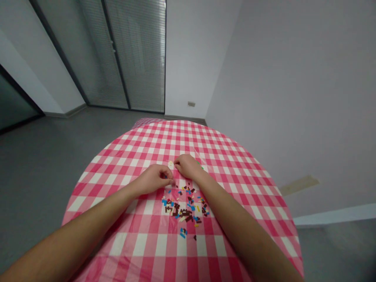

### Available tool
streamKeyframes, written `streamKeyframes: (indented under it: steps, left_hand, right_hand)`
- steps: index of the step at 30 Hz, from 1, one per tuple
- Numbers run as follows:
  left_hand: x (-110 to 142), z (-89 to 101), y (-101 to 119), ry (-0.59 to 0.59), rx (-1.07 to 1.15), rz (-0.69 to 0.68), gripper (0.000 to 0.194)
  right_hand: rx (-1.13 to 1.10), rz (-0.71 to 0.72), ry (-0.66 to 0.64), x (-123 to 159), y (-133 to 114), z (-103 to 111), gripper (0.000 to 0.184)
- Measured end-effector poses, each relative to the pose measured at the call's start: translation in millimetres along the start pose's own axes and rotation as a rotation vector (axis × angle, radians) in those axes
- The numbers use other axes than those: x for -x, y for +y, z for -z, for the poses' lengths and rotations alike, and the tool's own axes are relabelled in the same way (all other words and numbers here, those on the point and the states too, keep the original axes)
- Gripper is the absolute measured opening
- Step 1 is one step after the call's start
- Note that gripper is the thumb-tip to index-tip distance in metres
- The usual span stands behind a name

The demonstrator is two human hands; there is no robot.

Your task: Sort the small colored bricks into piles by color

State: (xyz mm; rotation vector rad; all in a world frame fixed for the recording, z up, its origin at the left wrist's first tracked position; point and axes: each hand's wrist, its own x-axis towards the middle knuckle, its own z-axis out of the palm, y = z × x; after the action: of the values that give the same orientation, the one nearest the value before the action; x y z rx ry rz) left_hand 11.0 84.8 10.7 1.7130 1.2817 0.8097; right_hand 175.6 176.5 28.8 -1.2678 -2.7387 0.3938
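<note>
My left hand (pixel 155 178) is over the middle of the table with its fingers curled and the thumb and fingertip close together. Whatever sits in that pinch is too small to name. Slightly farther away, my right hand (pixel 188 166) is bent inward, fingers pressed together and pointing left. Its fingertips are beside a small cluster of cream-coloured pieces (pixel 170 163). Some green pieces (pixel 199 163) peek out from behind the right hand. Closer to me, between my forearms, lies a loose spread of tiny building bricks (pixel 185 213) in brown, blue, yellow and pink.
A red-and-white checked cloth (pixel 141 150) covers the round table. A few bricks (pixel 183 232) lie apart, towards me. Beyond the table are a glass partition with blinds (pixel 138 58) and a white wall (pixel 293 98) on the right.
</note>
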Motion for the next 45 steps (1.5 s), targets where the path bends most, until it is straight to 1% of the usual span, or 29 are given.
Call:
streamKeyframes:
  steps: [5, 9, 12, 15, 18, 20, 22, 26, 27, 29, 30, 31, 33, 35, 38, 40, 43, 45]
  left_hand:
    - [-5, 7.7, -1, 0.117, 0.058, 0.038, 0.014]
    - [-8, 12.7, -9, 0.219, 0.18, 0.051, 0.015]
    - [-10, 14.5, -12, 0.285, 0.225, 0.06, 0.017]
    - [-11, 14.3, -12, 0.325, 0.258, 0.065, 0.015]
    - [-13, 12.3, -10, 0.345, 0.287, 0.066, 0.014]
    - [-13, 10.4, -11, 0.338, 0.304, 0.061, 0.016]
    - [-14, 8.9, -12, 0.325, 0.314, 0.056, 0.017]
    - [-14, 7.0, -12, 0.324, 0.282, 0.054, 0.015]
    - [-13, 6.5, -11, 0.341, 0.23, 0.051, 0.013]
    - [-10, 5.1, -8, 0.361, 0.056, 0.021, 0.01]
    - [-9, 4.3, -5, 0.334, -0.051, -0.011, 0.009]
    - [-7, 3.7, -2, 0.284, -0.153, -0.051, 0.009]
    - [-3, 3.3, 3, 0.139, -0.301, -0.126, 0.011]
    - [0, 4.5, 7, 0.008, -0.373, -0.166, 0.015]
    - [4, 8.0, 12, -0.139, -0.431, -0.187, 0.019]
    - [6, 8.7, 17, -0.201, -0.454, -0.225, 0.02]
    - [9, 5.1, 24, -0.237, -0.471, -0.273, 0.019]
    - [11, 0.3, 27, -0.262, -0.48, -0.283, 0.019]
  right_hand:
    - [-0.014, -0.001, 0.022, 0, -1, -4, 0.024]
    - [-0.023, -0.022, 0.071, -4, -6, -9, 0.025]
    - [-0.048, -0.014, 0.115, -3, -8, -9, 0.026]
    - [-0.16, 0.049, 0.177, 4, -8, -3, 0.025]
    - [-0.262, 0.17, 0.132, 15, -10, 5, 0.021]
    - [-0.265, 0.234, 0.116, 21, -13, 8, 0.018]
    - [-0.241, 0.254, 0.144, 24, -14, 7, 0.015]
    - [-0.182, 0.215, 0.187, 20, -9, 2, 0.013]
    - [-0.153, 0.184, 0.193, 17, -7, 0, 0.014]
    - [-0.073, 0.095, 0.19, 11, -1, -2, 0.016]
    - [-0.029, 0.047, 0.175, 8, 1, -4, 0.017]
    - [0.007, 0.009, 0.155, 6, 2, -5, 0.018]
    - [0.047, -0.028, 0.116, 2, 2, -7, 0.019]
    - [0.054, -0.029, 0.094, 0, 0, -8, 0.022]
    - [0.059, -0.008, 0.071, 1, -3, -7, 0.026]
    - [0.046, 0.009, 0.086, 3, -1, -3, 0.026]
    - [-0.021, 0.077, 0.113, 15, 7, 7, 0.027]
    - [-0.074, 0.138, 0.045, 27, 13, 17, 0.026]
